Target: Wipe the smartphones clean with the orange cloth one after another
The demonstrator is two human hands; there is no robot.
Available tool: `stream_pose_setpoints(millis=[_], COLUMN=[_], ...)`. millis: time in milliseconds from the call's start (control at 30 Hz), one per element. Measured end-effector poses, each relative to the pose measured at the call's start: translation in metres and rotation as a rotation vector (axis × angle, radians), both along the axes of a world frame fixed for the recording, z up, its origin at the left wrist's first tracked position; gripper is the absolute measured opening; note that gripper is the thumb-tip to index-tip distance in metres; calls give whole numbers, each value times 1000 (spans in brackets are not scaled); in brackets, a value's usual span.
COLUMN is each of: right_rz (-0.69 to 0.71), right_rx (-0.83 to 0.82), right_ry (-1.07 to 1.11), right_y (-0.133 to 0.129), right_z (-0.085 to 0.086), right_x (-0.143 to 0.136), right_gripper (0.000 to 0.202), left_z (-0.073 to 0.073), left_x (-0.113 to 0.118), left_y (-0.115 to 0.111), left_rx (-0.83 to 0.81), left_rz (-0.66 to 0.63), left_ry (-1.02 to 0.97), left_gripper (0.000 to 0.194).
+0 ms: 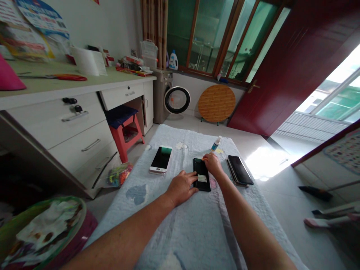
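Note:
A dark phone (pixel 199 168) lies flat on the cloth-covered table, a pale rectangular patch on its lower half. My left hand (pixel 182 187) rests at its left edge, fingers stretched out and the fingertips touching the phone. At the phone's top right corner, my right hand (pixel 212 163) is closed, with a bit of something orange showing at its fingertips; the rest is hidden. To the left lies a white phone (pixel 161 159) with a dark screen. On the right, a black phone (pixel 240 170) sits on top of another flat device. A small spray bottle (pixel 215 144) stands just beyond my right hand.
A light blue patterned cloth (pixel 180 232) covers the table. At the lower left is a bin (pixel 89 217) with waste in it. Beyond are a red stool (pixel 125 139), a desk with drawers (pixel 92 144), a washing machine (pixel 161 95) with its door open, and a round wooden tabletop (pixel 216 103).

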State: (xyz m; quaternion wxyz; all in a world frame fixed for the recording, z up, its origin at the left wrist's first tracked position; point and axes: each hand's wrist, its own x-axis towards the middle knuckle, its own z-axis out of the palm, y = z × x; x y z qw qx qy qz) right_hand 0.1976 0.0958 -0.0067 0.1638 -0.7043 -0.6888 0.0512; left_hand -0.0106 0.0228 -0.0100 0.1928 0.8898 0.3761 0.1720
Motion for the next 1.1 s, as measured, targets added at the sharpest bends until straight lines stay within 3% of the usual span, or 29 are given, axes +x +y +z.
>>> stream_pose_setpoints(millis=[200, 433, 633, 833, 967, 1100], right_rz=[-4, 181, 117, -6, -22, 10], right_rx=[-4, -47, -42, 3, -14, -52], right_ry=[26, 97, 45, 53, 89, 142], right_y=[-20, -55, -30, -1, -10, -42], right_z=[3, 8, 5, 5, 7, 8], right_x=[5, -22, -26, -8, 6, 11], right_gripper=[22, 20, 21, 23, 21, 17], left_z=[-2, 4, 1, 0, 0, -1], left_x=[1, 1, 1, 0, 0, 1], left_y=[0, -3, -3, -2, -2, -2], left_rx=[9, 6, 2, 11, 21, 27], left_rz=[-4, 2, 27, 14, 9, 8], left_ry=[1, 3, 17, 7, -2, -4], left_gripper=[43, 40, 40, 41, 42, 42])
